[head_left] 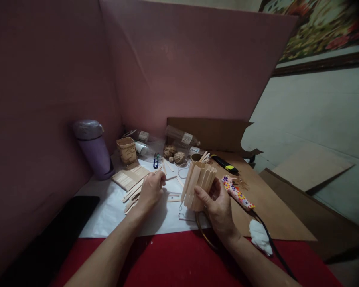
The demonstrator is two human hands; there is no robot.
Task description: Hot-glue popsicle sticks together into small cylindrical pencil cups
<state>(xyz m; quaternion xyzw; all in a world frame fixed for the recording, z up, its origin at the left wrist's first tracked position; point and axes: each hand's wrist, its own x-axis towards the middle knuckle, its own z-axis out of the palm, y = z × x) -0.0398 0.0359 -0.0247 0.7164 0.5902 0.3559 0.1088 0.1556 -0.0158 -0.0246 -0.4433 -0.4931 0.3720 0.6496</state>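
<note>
My right hand (217, 203) is wrapped round a cup-like holder made of upright craft sticks (199, 183), thumb on its near side. My left hand (153, 185) is closed in a pinch over loose craft sticks (134, 197) on the white sheet (101, 215); what its fingertips hold, if anything, is too small to make out. Left of that hand lies a flat panel of joined sticks (131, 175). A floral-patterned glue gun (237, 193) rests on brown cardboard to the right of the holder.
A purple tumbler (95, 153) stands at the left beside a small woven basket (127, 150). Clear bottles (182, 136) and twine balls (178, 157) lie at the back. A black-and-yellow cutter (225, 164), a dark cable (272, 243) and white cloth (259, 237) are on the right.
</note>
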